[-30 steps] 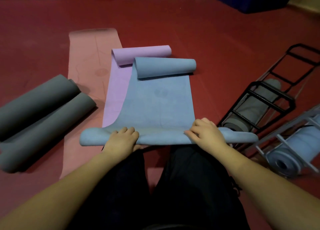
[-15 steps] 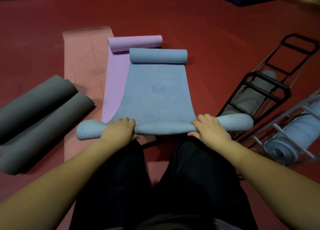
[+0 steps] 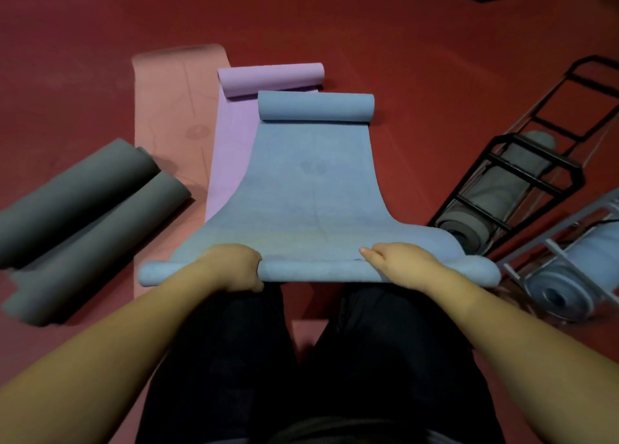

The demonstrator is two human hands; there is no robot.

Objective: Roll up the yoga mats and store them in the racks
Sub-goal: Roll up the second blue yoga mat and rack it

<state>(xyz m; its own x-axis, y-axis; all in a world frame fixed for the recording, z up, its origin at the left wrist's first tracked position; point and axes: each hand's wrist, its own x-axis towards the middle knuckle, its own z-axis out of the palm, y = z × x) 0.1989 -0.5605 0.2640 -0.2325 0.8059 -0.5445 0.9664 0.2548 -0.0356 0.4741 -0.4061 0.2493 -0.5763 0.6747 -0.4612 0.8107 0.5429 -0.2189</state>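
Nearest the camera, the person's dark trousers (image 3: 311,360) fill the bottom of the view. Just beyond the knees, the left hand (image 3: 234,267) and the right hand (image 3: 398,264) each curl around the rolled near end of the blue mat (image 3: 311,182), well apart from one another. The mat stretches away over a purple mat (image 3: 231,142) and a pink mat (image 3: 170,108); its far end is curled up too. Two grey rolled mats (image 3: 83,209) lie to the left on the red floor (image 3: 435,75). To the right, a black rack (image 3: 522,175) holds a grey roll, and a grey rack (image 3: 576,259) beside it holds a blue one.
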